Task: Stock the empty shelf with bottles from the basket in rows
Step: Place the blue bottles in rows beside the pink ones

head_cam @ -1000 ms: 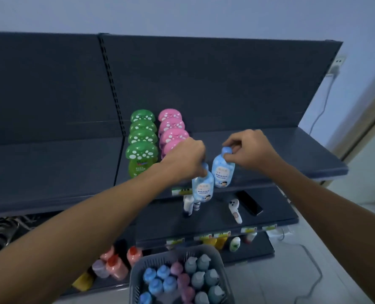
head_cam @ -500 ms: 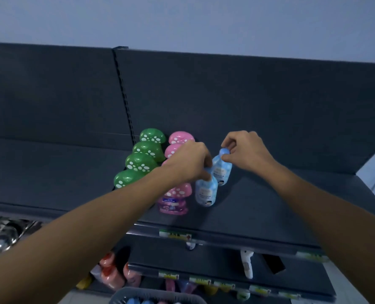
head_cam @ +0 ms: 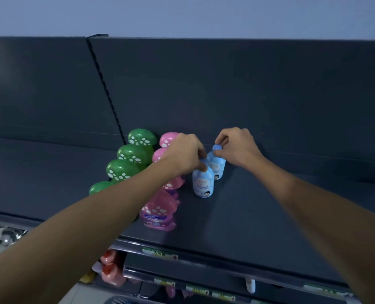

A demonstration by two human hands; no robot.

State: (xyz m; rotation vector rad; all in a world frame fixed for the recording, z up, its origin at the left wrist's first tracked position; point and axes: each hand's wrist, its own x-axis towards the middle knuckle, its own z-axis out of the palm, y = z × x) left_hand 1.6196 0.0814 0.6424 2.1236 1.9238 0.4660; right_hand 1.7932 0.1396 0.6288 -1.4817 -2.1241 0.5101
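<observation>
Two light blue bottles stand upright on the dark shelf [head_cam: 248, 216], one behind the other. My left hand [head_cam: 183, 153] grips the cap of the front blue bottle [head_cam: 203, 183]. The cap of the rear blue bottle [head_cam: 217, 166], close to the back panel, is pinched by my right hand [head_cam: 237, 147]. To their left stand a row of pink mushroom-cap bottles [head_cam: 159, 210] and a row of green mushroom-cap bottles [head_cam: 129, 153]. The basket's rim [head_cam: 125, 300] just shows at the bottom edge.
Dark shelf surface stretches right of the blue bottles and left of the green row. Lower shelves hold orange-pink bottles [head_cam: 111, 270] and a white bottle [head_cam: 250, 285]. The dark back panel [head_cam: 226, 95] rises behind the rows.
Both hands carried the two blue bottles further back on the shelf and set them down upright. The view tilted up, so the basket has nearly left the frame.
</observation>
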